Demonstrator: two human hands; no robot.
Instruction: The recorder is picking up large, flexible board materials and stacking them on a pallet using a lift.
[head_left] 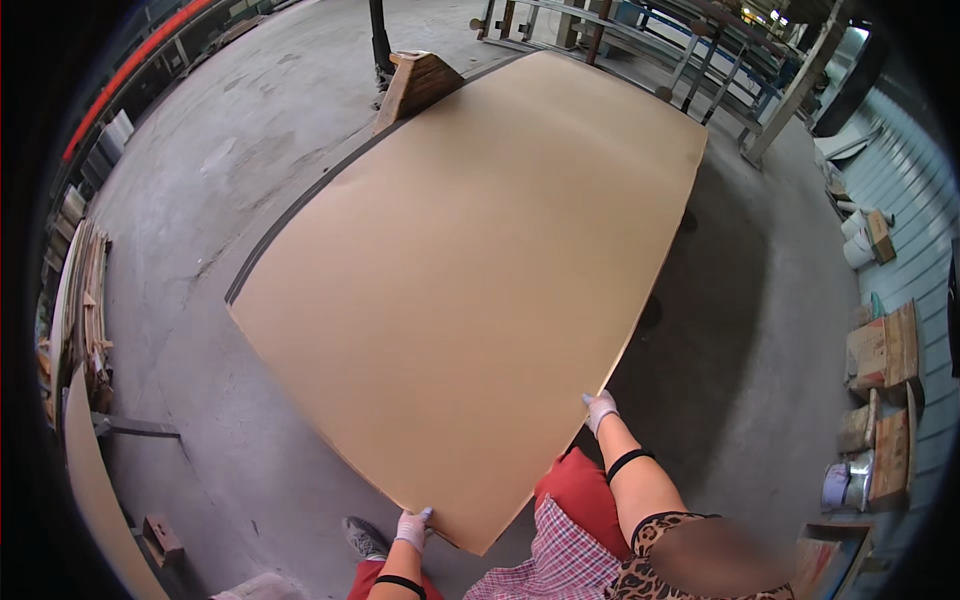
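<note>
A large flat tan board (480,260) stretches from my body far out over the floor. My left hand (413,527), in a pale glove, grips its near edge by the lower corner. Farther up on the right-hand side, my right hand (600,410), also gloved, is closed on the long edge. Both thumbs lie at the top face, while the other fingers are mostly hidden by the board or the hand. The near corner juts out between my hands, close to my checked apron (560,555). Along the far left edge of the board runs a dark strip (300,205).
A brown wooden piece (418,88) stands by a dark post (379,40) beyond the board. Metal racks (690,50) are at the far right. Wooden boxes (885,350) and tubs line the right wall; stacked boards (88,300) lean at the left. Grey concrete floor surrounds the board.
</note>
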